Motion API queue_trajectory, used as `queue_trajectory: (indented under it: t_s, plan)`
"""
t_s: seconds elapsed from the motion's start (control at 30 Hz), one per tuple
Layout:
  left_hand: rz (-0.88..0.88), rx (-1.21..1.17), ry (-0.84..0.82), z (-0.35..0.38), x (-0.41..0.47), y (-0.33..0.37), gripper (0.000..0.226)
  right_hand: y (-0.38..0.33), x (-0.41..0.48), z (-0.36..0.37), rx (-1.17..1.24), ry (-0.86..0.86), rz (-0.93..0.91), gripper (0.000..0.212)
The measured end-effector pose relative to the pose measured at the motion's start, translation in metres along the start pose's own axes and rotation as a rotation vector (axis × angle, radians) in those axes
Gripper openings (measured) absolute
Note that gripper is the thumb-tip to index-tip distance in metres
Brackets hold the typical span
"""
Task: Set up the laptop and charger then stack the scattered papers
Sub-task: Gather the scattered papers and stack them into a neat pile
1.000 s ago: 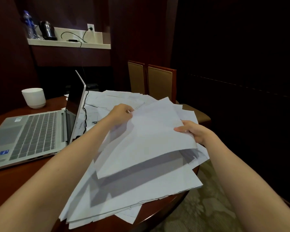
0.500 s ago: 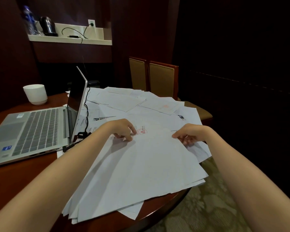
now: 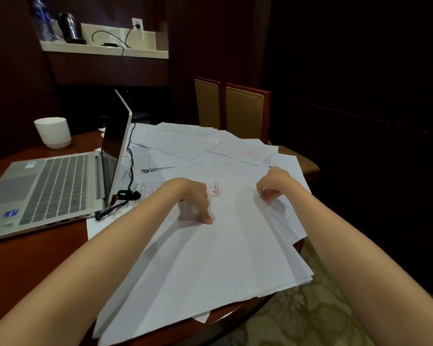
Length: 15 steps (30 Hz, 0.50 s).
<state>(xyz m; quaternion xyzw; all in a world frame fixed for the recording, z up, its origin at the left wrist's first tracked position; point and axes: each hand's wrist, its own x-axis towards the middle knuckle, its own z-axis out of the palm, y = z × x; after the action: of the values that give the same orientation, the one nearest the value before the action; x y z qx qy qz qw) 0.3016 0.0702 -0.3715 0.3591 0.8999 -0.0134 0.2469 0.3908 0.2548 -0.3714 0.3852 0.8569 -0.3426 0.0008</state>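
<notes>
A thick, loosely squared stack of white papers [image 3: 210,260] lies on the round wooden table [image 3: 35,258] in front of me, overhanging its near edge. My left hand [image 3: 194,197] presses a fingertip onto the top sheet beside a red stamp. At the stack's far right corner, my right hand [image 3: 273,184] has its fingers curled and pinches the edge of a sheet. More scattered papers [image 3: 185,143] lie beyond. On the left, the silver laptop [image 3: 48,186] stands open. Its black charger cable [image 3: 130,168] runs behind the screen.
A white cup [image 3: 53,132] stands behind the laptop. Two wooden chairs [image 3: 245,108] are at the table's far side. A wall shelf [image 3: 105,49] holds a kettle [image 3: 70,26], a bottle and a plugged-in cable. Patterned carpet [image 3: 298,320] lies to the right.
The sheet that both hands held up has been laid flat on the stack. My left hand moved nearer and pressed down. My right hand stayed at the far right corner.
</notes>
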Motion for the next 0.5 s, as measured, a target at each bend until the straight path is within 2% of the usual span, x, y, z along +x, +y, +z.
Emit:
queue_trajectory:
  t_s: [0.07, 0.13, 0.23, 0.37, 0.43, 0.5]
  plan:
    - [0.044, 0.001, 0.032, 0.003, -0.002, -0.003, 0.035, -0.002, 0.006, 0.007, 0.062, 0.097, -0.050, 0.012]
    - [0.092, -0.011, 0.068, 0.005, -0.006, -0.007, 0.027, -0.004, 0.011, 0.012, 0.241, 0.101, -0.037, 0.017]
    - [0.154, -0.055, 0.119, 0.008, -0.011, -0.014, 0.035, -0.009, 0.008, 0.014, 0.442, 0.015, 0.042, 0.019]
    - [0.262, -0.163, 0.138, 0.013, -0.010, -0.024, 0.032, -0.020, -0.001, 0.015, 0.429, -0.182, 0.071, 0.015]
    - [0.293, -0.214, 0.128, 0.013, -0.009, -0.027, 0.026, -0.025, -0.001, 0.017, 0.352, -0.269, 0.083, 0.026]
    - [0.311, -0.231, 0.116, 0.013, -0.011, -0.029, 0.026, -0.029, -0.003, 0.021, 0.238, -0.279, 0.063, 0.028]
